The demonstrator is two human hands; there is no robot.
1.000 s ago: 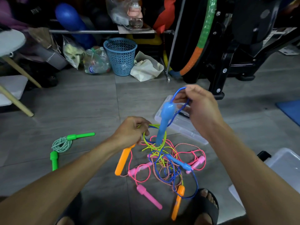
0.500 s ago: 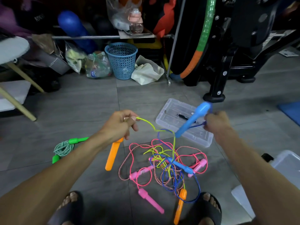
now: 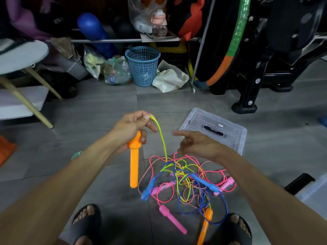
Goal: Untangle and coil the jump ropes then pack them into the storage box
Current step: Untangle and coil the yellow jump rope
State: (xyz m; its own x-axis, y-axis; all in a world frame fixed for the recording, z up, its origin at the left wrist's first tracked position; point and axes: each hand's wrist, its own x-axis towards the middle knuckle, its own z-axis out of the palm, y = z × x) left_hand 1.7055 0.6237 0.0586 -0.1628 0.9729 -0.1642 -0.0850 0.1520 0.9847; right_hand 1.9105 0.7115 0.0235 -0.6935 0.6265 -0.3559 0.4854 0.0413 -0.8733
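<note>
Left hand (image 3: pixel 131 128): grasps orange handle (image 3: pixel 134 161), pinches yellow-green cord (image 3: pixel 161 138). Right hand (image 3: pixel 196 144): released, empty. Tangled ropes (image 3: pixel 187 183): near floor, centre. Clear lid (image 3: pixel 215 129): far right. Risk: pulling upward likely tightens knots with blue and pink cords.

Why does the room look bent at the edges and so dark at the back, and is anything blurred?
Head view: the wide lens bows the edges, so both forearms look stretched. Light falls on the grey floor; the shelves behind are dim. The right hand is slightly blurred, fingertips softest. The left hand, gripping the orange handle, and the rope tangle look sharper.
</note>
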